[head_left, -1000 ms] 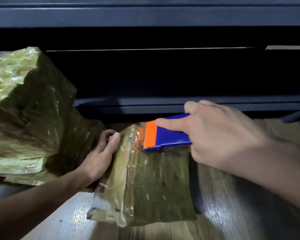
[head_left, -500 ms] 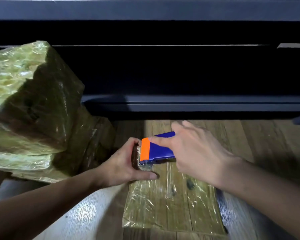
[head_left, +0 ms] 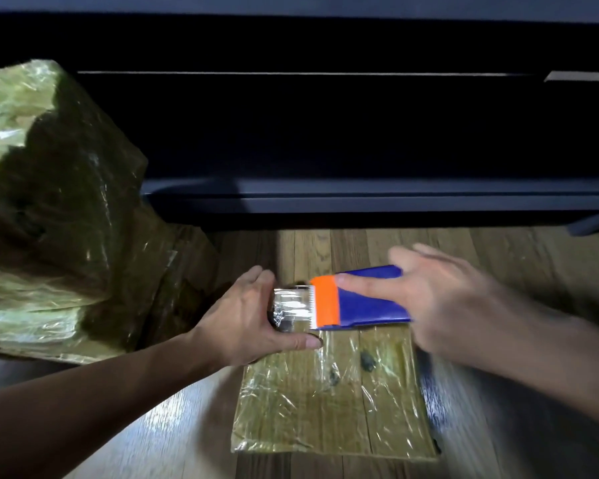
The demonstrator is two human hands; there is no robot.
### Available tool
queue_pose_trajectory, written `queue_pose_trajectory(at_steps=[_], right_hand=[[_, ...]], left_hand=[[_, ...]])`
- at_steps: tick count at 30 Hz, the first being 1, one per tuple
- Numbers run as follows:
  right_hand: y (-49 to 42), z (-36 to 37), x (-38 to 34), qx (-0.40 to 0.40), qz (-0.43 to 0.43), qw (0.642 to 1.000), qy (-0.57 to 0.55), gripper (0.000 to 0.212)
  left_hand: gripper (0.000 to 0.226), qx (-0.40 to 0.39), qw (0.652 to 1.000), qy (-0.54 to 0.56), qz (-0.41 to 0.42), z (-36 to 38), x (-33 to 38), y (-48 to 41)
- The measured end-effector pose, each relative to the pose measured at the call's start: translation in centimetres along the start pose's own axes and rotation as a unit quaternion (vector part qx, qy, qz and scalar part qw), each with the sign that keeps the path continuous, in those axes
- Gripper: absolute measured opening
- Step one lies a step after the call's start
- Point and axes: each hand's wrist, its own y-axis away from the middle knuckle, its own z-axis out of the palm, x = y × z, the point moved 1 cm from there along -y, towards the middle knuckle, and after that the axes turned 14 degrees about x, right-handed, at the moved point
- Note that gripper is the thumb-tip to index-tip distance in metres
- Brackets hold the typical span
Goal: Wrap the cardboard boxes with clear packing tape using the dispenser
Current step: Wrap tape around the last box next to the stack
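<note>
On the floor (head_left: 498,257), the flat box (head_left: 332,402) is lying under clear tape (head_left: 291,305). The left hand (head_left: 246,323) is gripping its far-left corner. The blurred right hand (head_left: 440,305) is holding the dispenser (head_left: 360,302) at the far edge, forefinger straight along it.

A flat cardboard box (head_left: 332,402), shiny and wrapped, lies on the wooden floor (head_left: 187,426). The blue dispenser (head_left: 360,300) with an orange front is over its far end. Clear tape (head_left: 291,307) stretches left from its teeth. Bigger wrapped boxes (head_left: 49,202) are piled at the left.
</note>
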Motion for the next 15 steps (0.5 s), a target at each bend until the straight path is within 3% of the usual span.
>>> queue_pose_trajectory(at_steps=[4, 15], right_hand=[[5.0, -0.2, 5.8, -0.039, 0.053, 0.995, 0.071, 0.119], [9.9, 1.0, 10.6, -0.077, 0.094, 0.991, 0.062, 0.134]], left_hand=[[0.083, 0.002, 1.0, -0.004, 0.01, -0.2, -0.2, 0.2], [0.081, -0.005, 1.0, -0.011, 0.004, -0.5, 0.3, 0.3]])
